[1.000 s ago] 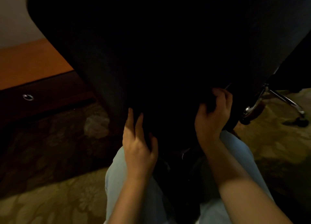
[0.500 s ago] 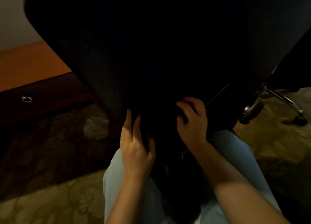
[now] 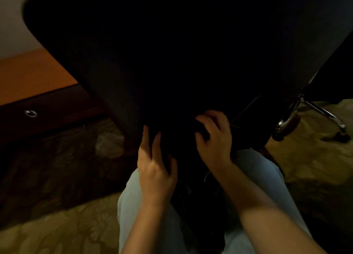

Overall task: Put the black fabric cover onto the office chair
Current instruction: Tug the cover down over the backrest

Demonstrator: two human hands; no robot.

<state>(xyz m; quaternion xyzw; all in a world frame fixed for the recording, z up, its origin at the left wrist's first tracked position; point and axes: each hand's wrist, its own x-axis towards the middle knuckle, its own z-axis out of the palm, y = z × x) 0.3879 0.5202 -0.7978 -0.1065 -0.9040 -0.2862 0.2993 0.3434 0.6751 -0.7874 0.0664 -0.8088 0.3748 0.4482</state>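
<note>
Leftward along the bottom of the office chair [image 3: 322, 112] the right hand [image 3: 215, 139] has been shifted; the black fabric cover [image 3: 172, 53], seemingly drawn over it, is gripped there by that and the left hand [image 3: 155, 171]; tucking remains.

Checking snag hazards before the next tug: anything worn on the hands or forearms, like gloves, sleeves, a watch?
No gloves on the left hand or right hand. The left forearm and right forearm are bare to the frame edge, no sleeve showing. No watch, ring or bracelet shows in this dim light.
</note>
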